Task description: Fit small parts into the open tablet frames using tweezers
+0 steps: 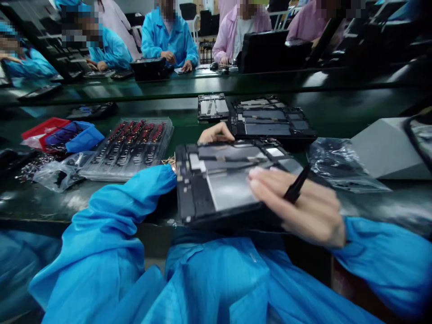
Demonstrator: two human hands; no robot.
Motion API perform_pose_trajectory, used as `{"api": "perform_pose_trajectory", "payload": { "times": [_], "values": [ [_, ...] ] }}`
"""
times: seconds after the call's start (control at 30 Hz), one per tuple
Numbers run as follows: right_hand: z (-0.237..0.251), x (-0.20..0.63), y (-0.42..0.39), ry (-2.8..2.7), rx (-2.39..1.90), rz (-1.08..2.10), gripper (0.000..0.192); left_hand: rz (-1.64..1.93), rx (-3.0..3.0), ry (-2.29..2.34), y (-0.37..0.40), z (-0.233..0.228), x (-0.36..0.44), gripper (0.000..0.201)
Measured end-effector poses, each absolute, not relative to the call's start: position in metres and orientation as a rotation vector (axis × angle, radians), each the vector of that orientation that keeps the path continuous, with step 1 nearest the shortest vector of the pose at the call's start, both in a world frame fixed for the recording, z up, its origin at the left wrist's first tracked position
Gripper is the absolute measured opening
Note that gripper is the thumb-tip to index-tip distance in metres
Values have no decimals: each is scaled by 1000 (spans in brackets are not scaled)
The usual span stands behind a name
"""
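While right hand point(303, 204) grips a black pen point(297, 185) — fingers on tablet frame point(222, 180), left hand point(216, 133) clasping its far edge.

Whole outfit is a bright blue smock, thin shiny fabric, pretty crinkly. Long baggy sleeves with gathered elastic cuffs at the wrist. Left hand point(216, 133) and right hand point(297, 204) are bare, no gloves, rings or watch showing.
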State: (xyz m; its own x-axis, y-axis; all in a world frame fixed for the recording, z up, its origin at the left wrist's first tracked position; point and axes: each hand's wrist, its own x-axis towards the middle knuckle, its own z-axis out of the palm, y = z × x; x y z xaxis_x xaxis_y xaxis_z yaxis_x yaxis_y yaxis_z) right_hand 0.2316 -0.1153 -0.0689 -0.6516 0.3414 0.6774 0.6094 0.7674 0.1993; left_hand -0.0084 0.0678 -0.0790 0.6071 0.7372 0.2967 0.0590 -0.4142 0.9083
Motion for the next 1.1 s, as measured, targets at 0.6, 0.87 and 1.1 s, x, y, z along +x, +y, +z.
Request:
{"api": "perform_pose_trajectory", "payload": {
  "times": [0.6,0.87,1.1],
  "values": [
    [-141,218,-152,-2477,-729,-247,33,356,2165,1389,-24,-120,-114,66],
    [-153,221,-142,-2210,-708,-364,33,786,1358,1148,-47,-62,-76,87],
    [-119,291,-95,-2004,-706,-790,16,1160,1501,996,58,4,28,52]
  ]
}}
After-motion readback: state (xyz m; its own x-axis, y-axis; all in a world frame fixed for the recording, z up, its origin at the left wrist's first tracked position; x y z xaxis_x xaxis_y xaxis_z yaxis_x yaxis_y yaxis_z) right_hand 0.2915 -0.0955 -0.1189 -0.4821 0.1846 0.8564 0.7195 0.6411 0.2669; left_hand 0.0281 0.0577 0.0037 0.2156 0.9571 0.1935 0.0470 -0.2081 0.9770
